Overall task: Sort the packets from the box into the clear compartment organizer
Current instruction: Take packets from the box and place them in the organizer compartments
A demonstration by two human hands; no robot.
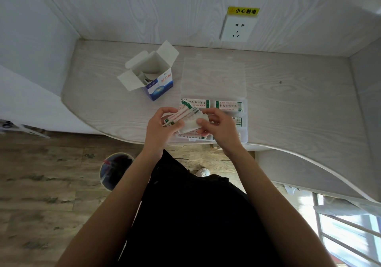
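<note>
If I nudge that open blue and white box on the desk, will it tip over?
Probably. The box stands upright on a narrow base with its flaps spread wide, so it looks top-heavy. It seems nearly empty, so likely light enough to slide or topple.

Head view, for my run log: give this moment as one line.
left hand: holds packets | right hand: pinches one | organizer: partly filled | box: open

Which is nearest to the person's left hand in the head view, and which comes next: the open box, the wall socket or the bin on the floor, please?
From the left hand:
1. Open box, on the desk just beyond the hand, slightly left.
2. Bin, on the floor below and to the left.
3. Wall socket, up on the back wall to the right, plainly farthest.
</note>
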